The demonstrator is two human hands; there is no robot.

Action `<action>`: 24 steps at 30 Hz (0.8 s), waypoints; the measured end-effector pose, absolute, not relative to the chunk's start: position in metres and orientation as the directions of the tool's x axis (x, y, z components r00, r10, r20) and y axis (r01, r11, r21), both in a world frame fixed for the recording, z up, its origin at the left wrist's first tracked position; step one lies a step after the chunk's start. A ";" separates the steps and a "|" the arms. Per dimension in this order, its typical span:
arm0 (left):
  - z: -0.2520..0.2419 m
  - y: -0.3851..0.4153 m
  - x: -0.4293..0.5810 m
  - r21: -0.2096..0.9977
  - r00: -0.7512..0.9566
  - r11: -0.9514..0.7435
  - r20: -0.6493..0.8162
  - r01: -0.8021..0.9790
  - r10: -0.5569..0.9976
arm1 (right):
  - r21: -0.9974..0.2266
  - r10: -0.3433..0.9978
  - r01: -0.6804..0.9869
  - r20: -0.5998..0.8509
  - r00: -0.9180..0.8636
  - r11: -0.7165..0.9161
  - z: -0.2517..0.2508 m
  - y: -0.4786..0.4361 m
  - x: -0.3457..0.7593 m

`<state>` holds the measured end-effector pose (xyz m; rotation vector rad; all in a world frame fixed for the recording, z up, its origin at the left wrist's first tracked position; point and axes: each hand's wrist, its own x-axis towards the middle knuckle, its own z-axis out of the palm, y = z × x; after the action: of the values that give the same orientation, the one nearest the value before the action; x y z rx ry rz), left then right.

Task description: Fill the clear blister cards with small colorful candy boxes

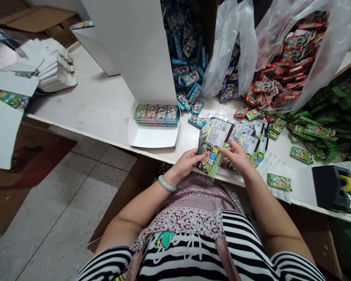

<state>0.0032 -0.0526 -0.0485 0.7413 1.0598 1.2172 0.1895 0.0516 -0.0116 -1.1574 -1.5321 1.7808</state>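
A printed plastic pouch [210, 158] with a label and bright lettering is in front of my body at the table's edge. My left hand [187, 160] pinches its left side, thumb on top. My right hand [235, 154] is at the pouch's right edge with its fingers pressed together. More printed pouches [248, 142] lie in an overlapping pile just behind and right of my right hand. To the left, an open white display box [153, 136] holds stacked rows of small colourful packs [156, 113].
Blue packs [190, 74] are heaped behind; red packs [292, 66] fill a clear bag [333, 58]. Green packs [316, 132] lie right, near a black tape dispenser [329, 187]. Folded white cartons [55, 64] stand at far left.
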 end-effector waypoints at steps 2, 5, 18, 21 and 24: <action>-0.054 -0.054 0.008 0.877 0.041 0.258 -0.264 -0.406 0.964 | -0.964 0.807 0.170 -0.264 -0.528 -0.205 -0.013 0.047 0.193; -0.050 -0.045 0.008 0.916 -0.011 0.169 -0.186 -0.363 0.983 | -0.964 0.737 0.180 -0.265 -0.622 -0.194 -0.017 0.043 0.203; -0.025 -0.046 0.001 0.994 -0.033 -0.107 0.106 -0.018 0.994 | -0.969 0.902 0.234 -0.027 -0.430 0.082 -0.013 0.018 0.223; -0.030 -0.051 0.000 0.987 -0.131 -0.136 0.147 0.089 0.980 | -0.925 0.847 0.289 0.059 -0.528 0.244 -0.022 0.019 0.222; -0.034 -0.049 0.003 0.978 -0.225 -0.146 0.178 0.150 0.958 | -0.902 0.822 0.266 0.148 -0.550 0.340 -0.028 0.026 0.216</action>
<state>0.0028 -0.0488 -0.0342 1.3094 1.4055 1.4473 0.2163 0.0256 -0.0283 -0.9485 -2.0004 1.1845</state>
